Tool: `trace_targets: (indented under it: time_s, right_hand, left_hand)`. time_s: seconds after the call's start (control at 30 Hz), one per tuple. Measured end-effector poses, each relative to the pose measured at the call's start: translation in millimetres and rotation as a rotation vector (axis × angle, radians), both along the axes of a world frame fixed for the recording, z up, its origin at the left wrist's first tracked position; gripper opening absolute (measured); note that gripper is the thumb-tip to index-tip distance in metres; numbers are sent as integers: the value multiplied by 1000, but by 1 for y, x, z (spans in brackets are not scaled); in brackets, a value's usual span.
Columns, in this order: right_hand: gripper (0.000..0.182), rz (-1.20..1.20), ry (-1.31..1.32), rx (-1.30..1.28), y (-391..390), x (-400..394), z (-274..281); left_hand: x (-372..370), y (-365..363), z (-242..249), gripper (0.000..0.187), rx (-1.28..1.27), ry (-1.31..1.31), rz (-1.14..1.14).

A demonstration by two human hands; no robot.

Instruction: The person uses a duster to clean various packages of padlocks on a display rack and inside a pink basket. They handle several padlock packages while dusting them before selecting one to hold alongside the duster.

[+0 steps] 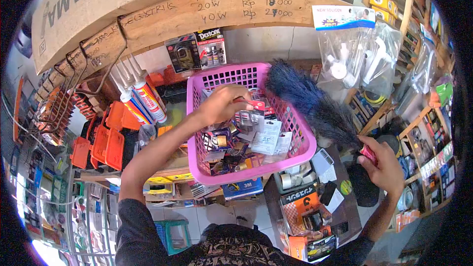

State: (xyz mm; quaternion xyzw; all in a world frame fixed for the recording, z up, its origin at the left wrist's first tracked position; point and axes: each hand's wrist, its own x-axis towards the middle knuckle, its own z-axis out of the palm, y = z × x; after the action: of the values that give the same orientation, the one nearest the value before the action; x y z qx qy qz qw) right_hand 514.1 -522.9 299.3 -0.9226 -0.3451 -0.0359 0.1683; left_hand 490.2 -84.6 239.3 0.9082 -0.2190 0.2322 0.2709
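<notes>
A: Left grip (224, 104) status?
B: Clamped. Fingers pinched on the red top of a small blister pack (250, 118), held over the basket (251, 175).
A: Right grip (383, 165)?
B: Closed round the pink-red handle (368, 153) of a blue-black duster (320, 103). Bristles run up and left to the basket's far right corner. Overlaps it in view; can't tell if touching.
A: Basket contents?
B: Pink, lattice walls. Loose pile of carded packs. White cards (266, 138) right of middle, one with handwriting. Purple-and-gold packs (219, 141) on the near left. Small print unreadable.
A: Around it?
B: Sealant tubes (149, 99) left, leaning. Open orange boxes (114, 143) further left. Dextone pack (212, 48) behind. Clear bags of white fittings (342, 59) hang back right. Blue 3M box (243, 188) just below the near rim in view.
</notes>
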Motion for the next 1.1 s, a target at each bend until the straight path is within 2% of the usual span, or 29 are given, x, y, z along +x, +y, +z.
trace_targets:
  time_s: [0.03, 0.1, 0.13, 0.17, 0.23, 0.27, 0.3, 0.37, 0.4, 0.43, 0.5, 0.53, 0.57, 0.63, 0.7, 0.73, 0.77, 0.8, 0.83, 0.87, 0.9, 0.97, 1.03, 1.07, 1.1]
  right_hand:
    - [49, -1, 6, 12, 0, -1, -1]
    - [48, 23, 0, 34, 3, -2, -4]
    - [47, 48, -5, 53, 4, -2, -5]
    - [47, 60, -14, 51, 5, -3, -7]
    - [47, 109, -28, 155, 6, -5, -13]
    - [46, 131, -78, 163, 7, -5, -17]
    - [46, 158, -90, 168, 7, -5, -21]
    - [44, 137, 195, 295, 12, -10, -26]
    - [43, 145, 138, 282, 17, -21, -25]
    - [45, 186, 220, 323, 14, -16, -39]
    - [47, 202, 235, 466, 6, -16, -81]
    - [47, 235, 314, 466, 14, -28, -79]
    - [46, 268, 396, 461, 22, -40, -77]
    - [50, 322, 585, 554, 19, -45, -119]
    - [54, 484, 668, 518, 36, -62, -130]
    - [43, 498, 663, 560, 66, -85, -123]
    - [39, 512, 658, 602, 94, -107, -115]
    - [37, 630, 698, 652, 96, -108, -154]
    - [53, 747, 740, 704, 101, -107, -204]
    - [52, 749, 997, 759, 118, -117, -227]
    - [52, 737, 1257, 803, 138, -138, -239]
    - [50, 765, 1217, 701, 195, -195, -229]
    - [49, 674, 1444, 631, 231, -231, -234]
    - [44, 610, 1395, 634, 245, -247, -265]
    - [39, 544, 1342, 639, 254, -265, -292]
  left_hand:
    - [-8, 1, 1, 20, -1, -3, 4]
    - [-25, 2, 7, 19, -204, 42, 177]
    - [-35, 2, 13, 17, -324, 45, 183]
    - [-43, 6, 12, 17, -327, 34, 194]
    - [-61, 15, 11, 16, -556, -152, 388]
    - [-68, 23, 6, 15, -859, -171, 345]
    - [-74, 27, 2, 12, -1218, -203, 194]
    - [-97, 26, 9, 13, -1589, -323, 6]
    - [-112, 30, 6, 22, -1690, -299, 15]
    - [-126, 42, -4, 24, -1770, -318, -79]
    - [-153, 50, -12, 26, -1936, -434, -40]
    - [-169, 53, -16, 23, -1938, -467, -61]
    - [-187, 55, -24, 26, -2016, -430, -63]
    - [-222, 57, -39, 33, -2059, -364, -70]
    - [-255, 61, -59, 40, -2249, -308, -185]
    - [-272, 63, -74, 41, -2281, -297, -183]
    - [-288, 66, -87, 42, -2314, -285, -183]
    - [-303, 52, -71, 43, -2280, -290, 128]
    - [-318, 38, -56, 44, -2221, -288, 435]
    - [-344, 55, -100, 43, -2360, -190, -564]
    - [-353, 39, -82, 41, -2242, -209, 411]
    - [-386, 40, -130, 39, -2392, -199, -133]
    - [-415, 31, -160, 37, -2464, -37, -398]
    - [-424, 30, -184, 34, -2491, -35, -343]
    - [-425, 12, -143, 32, -2503, 57, 409]
